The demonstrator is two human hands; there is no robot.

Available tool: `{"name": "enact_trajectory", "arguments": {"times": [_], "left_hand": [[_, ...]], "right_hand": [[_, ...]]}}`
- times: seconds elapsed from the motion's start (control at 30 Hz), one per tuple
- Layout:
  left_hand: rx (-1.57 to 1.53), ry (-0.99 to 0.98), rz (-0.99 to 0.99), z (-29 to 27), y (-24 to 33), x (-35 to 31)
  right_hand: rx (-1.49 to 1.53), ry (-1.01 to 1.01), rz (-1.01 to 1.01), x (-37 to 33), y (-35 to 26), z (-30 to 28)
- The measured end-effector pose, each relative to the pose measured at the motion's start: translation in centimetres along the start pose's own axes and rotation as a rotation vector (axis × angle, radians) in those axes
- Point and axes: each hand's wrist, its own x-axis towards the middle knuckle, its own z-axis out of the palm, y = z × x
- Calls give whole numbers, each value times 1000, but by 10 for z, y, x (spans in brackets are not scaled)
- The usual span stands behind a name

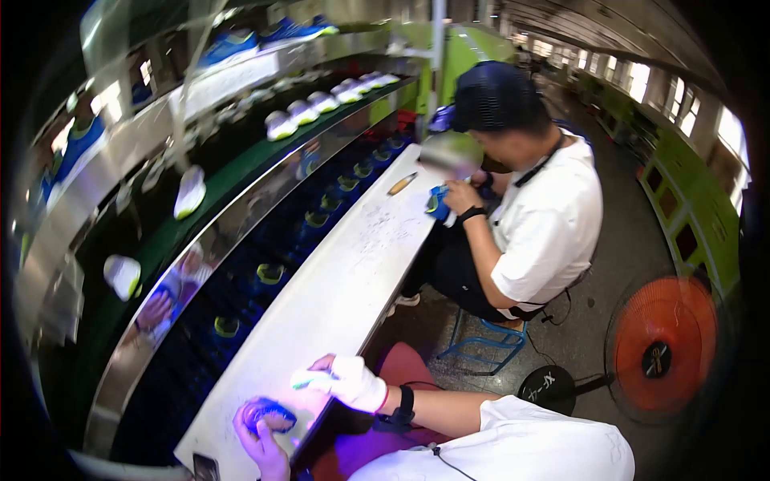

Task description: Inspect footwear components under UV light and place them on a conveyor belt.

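Note:
My left hand (271,455) holds a blue shoe upper (269,413) over the near end of the white bench, fingers curled round its side. Purple light falls on both the hand and the upper. Just to the right and a little farther off is my right hand (353,385), in a white glove with a bare fingertip showing. Its fingers are closed, and a pale, greenish tip juts out toward the upper. What that tip belongs to is too blurred to make out. The two hands are apart.
The long white bench (321,284) runs away from me, with a wooden-handled tool (403,183) near its far end. A seated co-worker (553,208) handles a blue upper (437,204). Shoe racks (241,172) line the left. An orange fan (662,345) stands right.

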Motion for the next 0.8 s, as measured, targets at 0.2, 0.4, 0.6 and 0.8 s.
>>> {"name": "enact_trajectory", "arguments": {"times": [0.2,0.4,0.6,0.8], "left_hand": [[-191,15,42,16,3,-17],[105,-4,256,-2,10,-25],[149,-131,169,-12,25,-42],[-36,-84,90,7,21,-63]], "right_hand": [[46,-44,181,10,-23,-18],[364,-393,255,-11,-44,20],[494,-292,290,-34,-26,45],[430,-237,170,-42,-23,60]]}}
